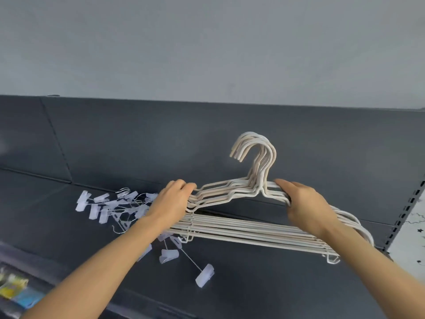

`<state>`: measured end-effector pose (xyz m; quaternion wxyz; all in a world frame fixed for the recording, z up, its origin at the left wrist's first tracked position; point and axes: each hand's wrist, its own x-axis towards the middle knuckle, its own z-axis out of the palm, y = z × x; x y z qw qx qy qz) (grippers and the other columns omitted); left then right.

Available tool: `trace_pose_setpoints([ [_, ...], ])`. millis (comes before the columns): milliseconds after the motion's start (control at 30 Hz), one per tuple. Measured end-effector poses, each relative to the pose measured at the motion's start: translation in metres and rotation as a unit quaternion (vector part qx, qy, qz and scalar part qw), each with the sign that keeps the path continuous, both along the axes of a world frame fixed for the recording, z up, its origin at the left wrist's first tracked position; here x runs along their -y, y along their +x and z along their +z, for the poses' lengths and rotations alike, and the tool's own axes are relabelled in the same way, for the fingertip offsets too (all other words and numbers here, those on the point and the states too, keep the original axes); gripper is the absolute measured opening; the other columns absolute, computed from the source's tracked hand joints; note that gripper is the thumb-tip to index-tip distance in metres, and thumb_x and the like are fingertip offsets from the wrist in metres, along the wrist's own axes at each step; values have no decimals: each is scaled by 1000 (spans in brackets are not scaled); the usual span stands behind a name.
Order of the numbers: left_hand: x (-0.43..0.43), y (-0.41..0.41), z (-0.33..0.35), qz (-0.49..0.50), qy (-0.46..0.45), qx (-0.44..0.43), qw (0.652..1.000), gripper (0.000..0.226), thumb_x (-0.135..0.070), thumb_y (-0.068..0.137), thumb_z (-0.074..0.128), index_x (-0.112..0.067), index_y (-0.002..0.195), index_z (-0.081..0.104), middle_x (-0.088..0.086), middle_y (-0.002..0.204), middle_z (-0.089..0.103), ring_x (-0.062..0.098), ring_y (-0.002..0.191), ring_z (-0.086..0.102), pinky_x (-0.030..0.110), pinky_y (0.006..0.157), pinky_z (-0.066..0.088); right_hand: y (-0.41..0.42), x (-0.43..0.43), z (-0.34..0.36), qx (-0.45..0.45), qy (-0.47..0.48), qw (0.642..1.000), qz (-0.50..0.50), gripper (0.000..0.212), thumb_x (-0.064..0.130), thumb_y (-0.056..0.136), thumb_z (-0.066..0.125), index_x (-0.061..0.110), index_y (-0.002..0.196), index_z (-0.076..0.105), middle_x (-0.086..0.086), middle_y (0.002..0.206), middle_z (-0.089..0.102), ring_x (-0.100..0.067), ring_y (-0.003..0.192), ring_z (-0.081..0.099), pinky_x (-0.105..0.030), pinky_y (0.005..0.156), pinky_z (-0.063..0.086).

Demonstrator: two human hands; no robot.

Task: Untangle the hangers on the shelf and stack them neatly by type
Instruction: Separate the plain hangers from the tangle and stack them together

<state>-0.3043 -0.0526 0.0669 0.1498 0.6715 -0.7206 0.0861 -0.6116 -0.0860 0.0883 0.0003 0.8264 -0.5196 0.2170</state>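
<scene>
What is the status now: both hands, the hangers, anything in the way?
Holding: left hand and right hand both grip white hangers, hooks aligned. In the way: clip hangers tangled on shelf, some under the bundle.

A shop: dark shelf (253, 286), slotted upright (405, 214), packaged goods (13, 289) below.

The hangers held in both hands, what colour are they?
The hangers are cream white, seen best in the head view.

Single head-worn wide-angle view, close to a dark shelf.
The camera looks forward across the shelf (46, 215) from just in front of it. Both forearms come in from the bottom corners. The left hand (172, 201) and right hand (308, 203) meet on the hangers (253, 231) mid-frame, and a grey wall (207, 42) fills the top third.
</scene>
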Motion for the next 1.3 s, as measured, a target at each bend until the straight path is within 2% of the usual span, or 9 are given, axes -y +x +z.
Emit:
trace_pose_setpoints([
  [200, -53, 79, 5, 43, -26, -12, 999, 64, 12, 85, 42, -18, 141, 38, 3, 132, 45, 21, 123, 39, 34, 93, 44, 84, -33, 10, 2, -19, 999, 44, 61, -1, 74, 52, 26, 128, 47, -4, 104, 62, -29, 92, 57, -36, 69, 50],
  [333, -95, 149, 3, 60, -18, -22, 998, 66, 13, 83, 41, -20, 141, 38, 1, 131, 44, 20, 121, 38, 34, 87, 46, 154, -66, 11, 3, -39, 998, 56, 53, 0, 76, 51, 25, 123, 50, -5, 102, 64, -31, 90, 58, -38, 68, 51],
  [500, -143, 239, 6, 76, -19, -24, 997, 68, 15, 82, 41, -19, 141, 39, 3, 132, 44, 22, 124, 37, 37, 93, 44, 247, -99, 11, 28, -44, 995, 87, 49, 3, 78, 52, 29, 119, 53, 0, 100, 65, -29, 88, 59, -36, 65, 51],
  [700, -191, 330, 7, 119, -1, -23, 993, 69, 14, 82, 44, -20, 142, 37, 5, 132, 44, 23, 123, 37, 38, 90, 46, 347, -119, 12, 38, -48, 989, 132, 42, 2, 78, 52, 27, 112, 54, -4, 94, 65, -30, 83, 57, -38, 63, 51],
  [833, -207, 382, 4, 153, -2, -34, 988, 68, 12, 83, 46, -20, 142, 37, 4, 132, 44, 23, 122, 39, 36, 90, 45, 407, -115, 16, 37, -26, 985, 166, 50, 0, 77, 48, 30, 117, 54, 0, 93, 63, -28, 83, 55, -31, 59, 43],
  [967, -211, 431, -1, 182, -6, -36, 983, 67, 10, 83, 49, -20, 142, 38, 4, 132, 45, 23, 121, 40, 36, 92, 45, 462, -103, 14, 28, -18, 980, 197, 34, 5, 80, 54, 27, 106, 56, 1, 85, 64, -27, 78, 56, -34, 58, 48],
  [1133, -191, 503, -6, 201, -11, -28, 979, 65, 10, 83, 52, -18, 141, 40, 6, 132, 46, 24, 120, 41, 34, 93, 44, 535, -73, 13, 45, 51, 962, 264, 10, 19, 85, 61, 23, 93, 58, 21, 69, 64, -17, 57, 60, -37, 55, 53],
  [1233, -167, 551, -6, 207, -12, -33, 978, 65, 11, 82, 49, -18, 140, 42, 6, 130, 47, 24, 120, 41, 33, 92, 41, 582, -45, 9, 53, 83, 953, 288, 25, 35, 81, 69, 20, 98, 57, 2, 68, 65, -16, 58, 55, -39, 61, 52],
  [1300, -150, 583, -5, 206, -5, -36, 978, 65, 11, 82, 49, -18, 139, 43, 6, 129, 47, 24, 119, 41, 33, 93, 41, 612, -27, 10, 57, 87, 950, 293, 40, 44, 77, 72, 19, 104, 58, -4, 71, 60, -17, 62, 52, -36, 67, 49],
])
